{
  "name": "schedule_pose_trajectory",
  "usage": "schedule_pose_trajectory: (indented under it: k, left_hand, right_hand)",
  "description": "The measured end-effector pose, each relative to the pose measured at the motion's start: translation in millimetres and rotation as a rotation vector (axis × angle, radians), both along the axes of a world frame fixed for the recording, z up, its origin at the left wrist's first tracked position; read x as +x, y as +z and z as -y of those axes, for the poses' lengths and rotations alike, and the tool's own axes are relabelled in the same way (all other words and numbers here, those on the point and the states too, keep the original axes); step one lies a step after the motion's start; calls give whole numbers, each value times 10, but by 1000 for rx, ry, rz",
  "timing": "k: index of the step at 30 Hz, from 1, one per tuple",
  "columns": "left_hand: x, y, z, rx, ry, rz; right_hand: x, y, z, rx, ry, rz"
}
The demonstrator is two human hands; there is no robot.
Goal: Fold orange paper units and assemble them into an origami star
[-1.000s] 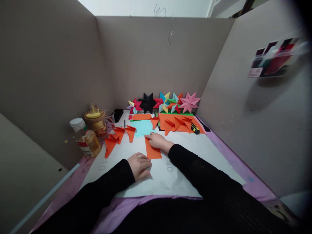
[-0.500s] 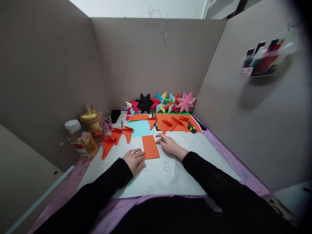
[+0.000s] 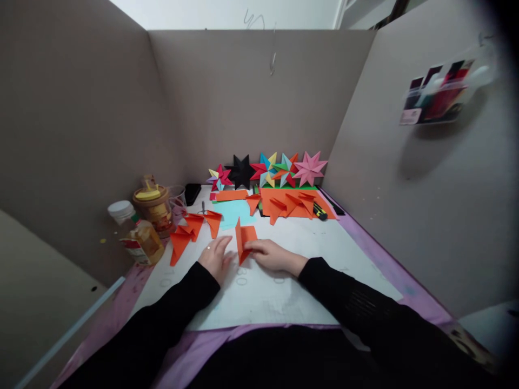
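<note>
A folded orange sheet of paper point(image 3: 250, 234) stands partly opened on the white board, its left flap raised upright and its right part low. My right hand point(image 3: 273, 255) has its fingers closed on the paper inside the fold; part of the sheet is hidden behind them. My left hand point(image 3: 216, 259), with a ring on one finger, is just left of the raised flap, fingers apart and holding nothing. Several folded orange paper pieces point(image 3: 194, 225) lie to the left of the sheet. More folded orange pieces point(image 3: 299, 204) rest at the back right.
Paper stars point(image 3: 310, 168) lean along the back wall. Light blue paper point(image 3: 234, 214) lies behind the sheet, a yellow-and-black cutter point(image 3: 320, 212) at the back right. A bottle point(image 3: 140, 237) and a lidded cup point(image 3: 153, 208) stand on the left. Grey panels point(image 3: 259, 92) enclose the table.
The orange sheet was lying flat and now has its left flap lifted. My right hand has moved left onto it. My left hand has come off its edge, slightly leftward.
</note>
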State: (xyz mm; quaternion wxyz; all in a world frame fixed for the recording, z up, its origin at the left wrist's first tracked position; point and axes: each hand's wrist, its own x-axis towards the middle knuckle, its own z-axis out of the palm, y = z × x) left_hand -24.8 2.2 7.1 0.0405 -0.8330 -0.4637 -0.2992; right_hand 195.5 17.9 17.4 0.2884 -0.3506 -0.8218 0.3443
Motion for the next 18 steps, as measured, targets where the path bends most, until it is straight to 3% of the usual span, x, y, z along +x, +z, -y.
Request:
schedule_pose_trajectory:
  k: [3,5,13,18]
  left_hand:
    - [-40,70,6,233,44,-29]
    - [-83,77,-15,265,9,-110]
    - [-145,-7,-86,15,-264,-225]
    - [-132,7,-106,-147,-353,-98]
  right_hand:
    - [-48,-16,55,293,141,228]
    - [-61,2,71,384,180,286]
    - [58,32,79,475,136,263]
    - [130,-12,97,448,197,290]
